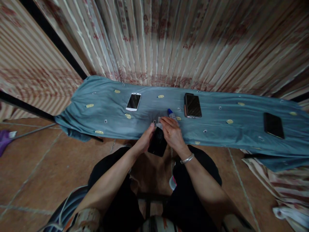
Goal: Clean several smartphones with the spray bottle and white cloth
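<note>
My left hand is closed on the left edge of a black smartphone, tilted over the front edge of the cloth-covered board. My right hand pinches a small whitish piece, perhaps a wipe or cloth, against the phone's upper end; its exact kind is too blurred to tell. Just beyond the right hand lies a small clear bottle with a blue cap. The right hand's fingers hide part of the bottle and of the phone's top.
A teal patterned cloth covers the long narrow board. On it lie a white phone, a stack of dark phones and another black phone. Striped curtains hang behind. A black bar stands at left.
</note>
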{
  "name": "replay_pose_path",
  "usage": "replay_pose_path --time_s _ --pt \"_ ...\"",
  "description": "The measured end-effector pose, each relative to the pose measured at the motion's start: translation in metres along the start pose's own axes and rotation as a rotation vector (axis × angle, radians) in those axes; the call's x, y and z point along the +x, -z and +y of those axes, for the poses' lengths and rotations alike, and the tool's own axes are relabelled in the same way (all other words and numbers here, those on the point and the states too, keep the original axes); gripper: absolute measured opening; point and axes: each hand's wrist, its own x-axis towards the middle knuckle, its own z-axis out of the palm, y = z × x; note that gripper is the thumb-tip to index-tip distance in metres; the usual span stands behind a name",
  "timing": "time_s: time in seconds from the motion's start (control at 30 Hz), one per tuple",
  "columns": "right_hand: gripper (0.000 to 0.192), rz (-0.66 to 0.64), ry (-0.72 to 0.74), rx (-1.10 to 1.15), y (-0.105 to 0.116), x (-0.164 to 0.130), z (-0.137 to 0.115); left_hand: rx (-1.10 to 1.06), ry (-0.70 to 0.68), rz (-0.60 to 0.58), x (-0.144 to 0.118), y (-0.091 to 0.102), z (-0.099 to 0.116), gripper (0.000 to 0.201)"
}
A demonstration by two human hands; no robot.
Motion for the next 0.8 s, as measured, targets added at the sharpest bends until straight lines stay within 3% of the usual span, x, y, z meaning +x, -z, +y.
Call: replay_pose_path --time_s 0.3,0.63,0.8 --pt "0.039 -0.096 0.112 0.015 0.0 -0.006 -0.014 -0.034 -0.023 0.093 0.003 -0.005 0.002 0.046" --pt "0.036 -0.17 0.141 0.046 0.0 -0.012 -0.029 -0.097 0.222 0.152 0.001 -0.01 0.018 0.067" --pt "0.034 -0.204 0.199 0.044 -0.001 -0.018 -0.036 -0.09 0.245 0.176 0.003 -0.002 0.023 0.074"
